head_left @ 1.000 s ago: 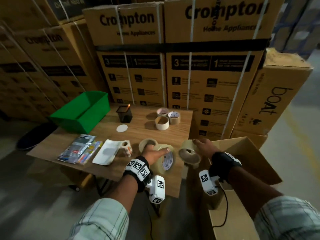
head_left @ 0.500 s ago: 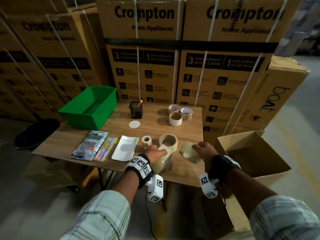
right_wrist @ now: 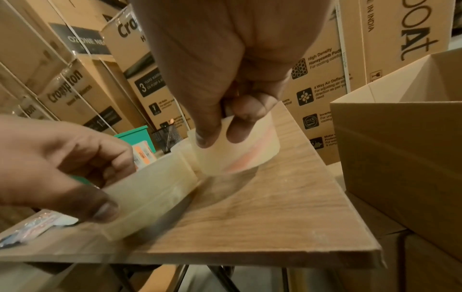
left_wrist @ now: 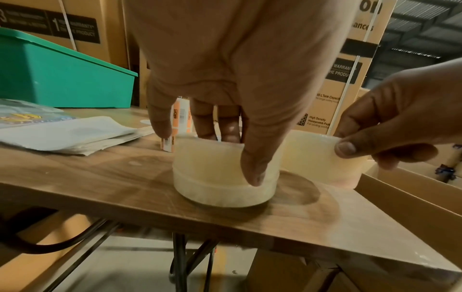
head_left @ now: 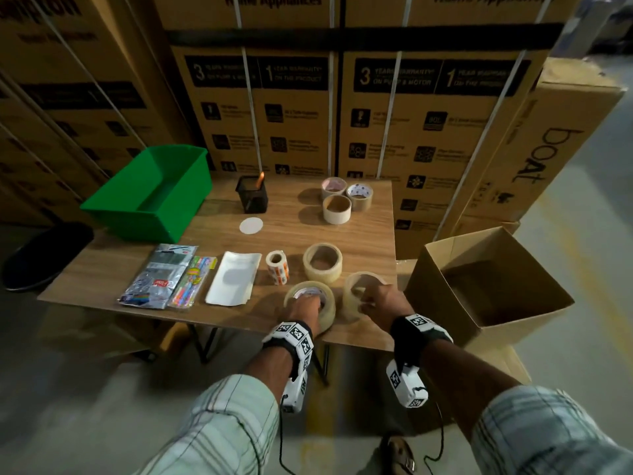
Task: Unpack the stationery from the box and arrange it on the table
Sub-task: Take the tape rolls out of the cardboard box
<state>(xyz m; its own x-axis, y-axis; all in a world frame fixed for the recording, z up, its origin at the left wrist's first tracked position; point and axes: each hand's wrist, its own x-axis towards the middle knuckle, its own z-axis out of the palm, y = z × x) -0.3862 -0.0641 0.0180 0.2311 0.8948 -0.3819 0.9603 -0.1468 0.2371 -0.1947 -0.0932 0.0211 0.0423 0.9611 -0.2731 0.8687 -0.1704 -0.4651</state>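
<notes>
Two clear tape rolls are at the front right of the wooden table (head_left: 291,231). One clear tape roll (head_left: 327,311) (left_wrist: 212,183) lies flat there. My left hand (head_left: 308,305) (left_wrist: 225,156) grips it, fingers in the core and thumb on the outer wall. Just to its right, my right hand (head_left: 368,301) (right_wrist: 217,136) pinches the rim of the second clear roll (head_left: 352,289) (right_wrist: 250,152). That roll is tilted, its low edge at or just above the wood. The open cardboard box (head_left: 442,303) stands right of the table, and what I see of its inside is bare.
A third clear roll (head_left: 322,262), a sticker roll (head_left: 278,267), a white pouch (head_left: 233,279) and pen packets (head_left: 164,275) lie in a row. Behind are a green bin (head_left: 154,200), a mesh pen holder (head_left: 252,198), a white disc (head_left: 251,225) and three tape rolls (head_left: 337,209).
Both hands came down to the table with their rolls. The left roll went from standing on edge in the hand to lying flat. The head view moved closer.
</notes>
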